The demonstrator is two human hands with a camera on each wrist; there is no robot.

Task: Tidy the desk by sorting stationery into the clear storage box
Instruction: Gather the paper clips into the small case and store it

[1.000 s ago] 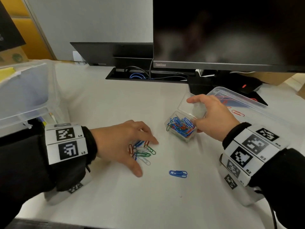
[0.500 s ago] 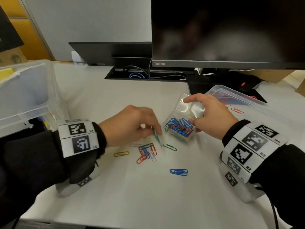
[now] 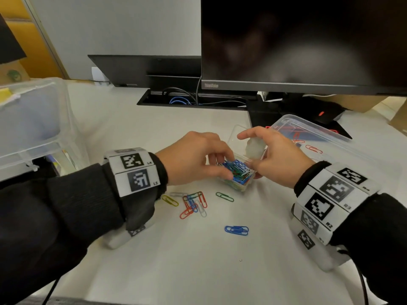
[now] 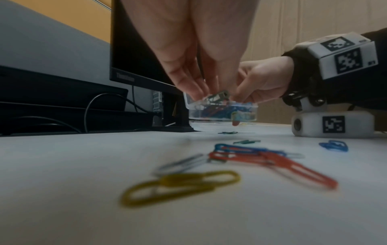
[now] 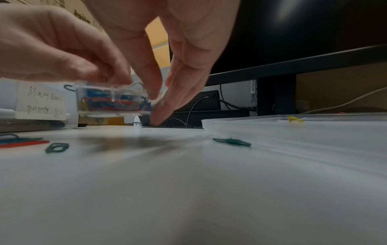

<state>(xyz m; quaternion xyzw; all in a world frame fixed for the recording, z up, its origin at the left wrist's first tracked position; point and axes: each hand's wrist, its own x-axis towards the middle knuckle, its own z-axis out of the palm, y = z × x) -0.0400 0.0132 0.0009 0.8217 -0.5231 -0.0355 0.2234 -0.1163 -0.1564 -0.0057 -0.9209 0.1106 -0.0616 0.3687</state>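
desk white | monitor behind | paper clips loose

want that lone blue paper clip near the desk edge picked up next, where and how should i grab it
Come straight down on the blue paper clip and pinch its two long sides. It lies flat on the desk, apart from the other clips, so there's probably no edge to get under; sliding it first may help.

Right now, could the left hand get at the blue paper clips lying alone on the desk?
Probably yes. The blue paper clips lie on bare desk with nothing over them, but the left hand is busy pinching a clip at the small clear case.
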